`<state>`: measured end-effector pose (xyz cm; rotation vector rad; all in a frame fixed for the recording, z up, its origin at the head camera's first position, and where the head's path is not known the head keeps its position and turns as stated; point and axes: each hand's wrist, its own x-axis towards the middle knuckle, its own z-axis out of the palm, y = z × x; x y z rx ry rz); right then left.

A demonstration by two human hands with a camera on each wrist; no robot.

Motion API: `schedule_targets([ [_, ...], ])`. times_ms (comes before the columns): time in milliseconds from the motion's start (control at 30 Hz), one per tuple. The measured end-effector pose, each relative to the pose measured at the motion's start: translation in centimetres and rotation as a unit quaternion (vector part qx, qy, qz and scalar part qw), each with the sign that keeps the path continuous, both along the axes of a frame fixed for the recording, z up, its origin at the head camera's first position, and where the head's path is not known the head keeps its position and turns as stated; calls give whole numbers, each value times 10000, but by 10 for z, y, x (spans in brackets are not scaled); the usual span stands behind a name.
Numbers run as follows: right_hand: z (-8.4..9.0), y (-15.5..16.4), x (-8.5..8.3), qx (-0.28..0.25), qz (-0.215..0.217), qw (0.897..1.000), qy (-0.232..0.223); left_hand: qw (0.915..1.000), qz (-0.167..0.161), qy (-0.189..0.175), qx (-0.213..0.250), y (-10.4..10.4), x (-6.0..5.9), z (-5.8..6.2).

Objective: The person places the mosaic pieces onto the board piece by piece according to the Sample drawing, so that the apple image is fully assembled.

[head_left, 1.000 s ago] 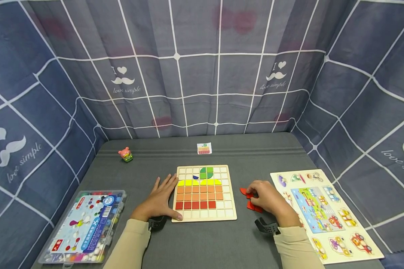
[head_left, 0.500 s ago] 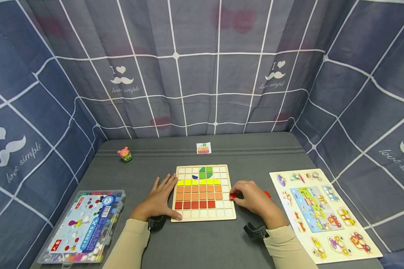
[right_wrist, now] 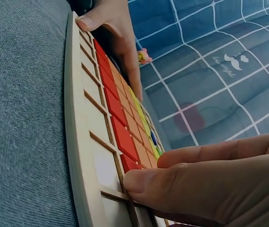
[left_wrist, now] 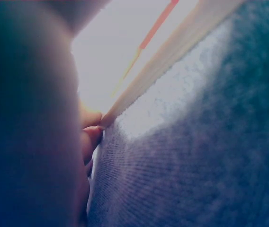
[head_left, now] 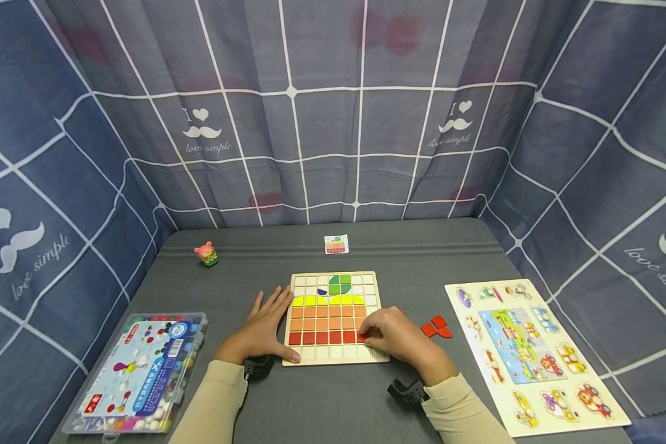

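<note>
From the head view, the right hand (head_left: 391, 336) lies over the right end of the red row on the wooden board (head_left: 382, 356), its fingers curled down on a red tile (head_left: 361, 337) that sits at the end of that row, in or just above its cell. The tile looks small, flat, stiff and light; I judge it best pinched by its thin edges, since the smooth face gives little to hold. The left hand (head_left: 263, 327) rests flat, fingers straight, against the board's left edge, steadying it. Spare red pieces (head_left: 436, 326) lie on the grey cloth (head_left: 333, 401) just right of the board. A picture puzzle (head_left: 533, 351) lies further right, a clear plastic box (head_left: 139, 370) at the left, a small pink toy (head_left: 206, 253) and a pattern card (head_left: 336, 244) toward the back. Checked blue curtains close in three sides.

The left wrist view is nearly blocked by the hand; only the pale edge of the board (left_wrist: 172, 56) on the fuzzy cloth (left_wrist: 210, 156) shows.

In the right wrist view, the fingertips (right_wrist: 146, 182) press the red tile (right_wrist: 130, 164) into the grid (right_wrist: 77, 151), while the other hand's thumb (right_wrist: 92, 21) holds the far corner. The cloth looks soft and grippy, so the board should not slide easily.
</note>
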<state>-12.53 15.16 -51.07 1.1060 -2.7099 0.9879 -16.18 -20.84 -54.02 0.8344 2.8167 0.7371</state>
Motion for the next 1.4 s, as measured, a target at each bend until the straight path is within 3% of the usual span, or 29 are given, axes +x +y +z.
schedule_targets([
  [300,0,5,0,-283,-65,9994,161,10000,31,-16,-20,0,0,1],
  [367,1,14,-2,-437,-367,9977,371,10000,27,3,-32,0,0,0],
  [467,4,31,-4,-465,-1205,9896,633,10000,24,0,-50,0,0,0],
  [567,5,47,-5,-352,-1842,9810,495,10000,29,-30,-66,-1,0,-1],
  [667,4,57,-5,-140,-2088,9776,212,10000,34,-51,-71,-1,0,0],
  [833,-3,60,-4,205,-2097,9775,-79,10000,30,-70,-38,0,0,1],
  [1133,-9,54,-6,227,-2187,9755,8,9999,89,-56,-54,1,0,1],
  [1400,-4,38,-4,-198,-2026,9786,310,9999,76,-44,-48,2,0,3],
])
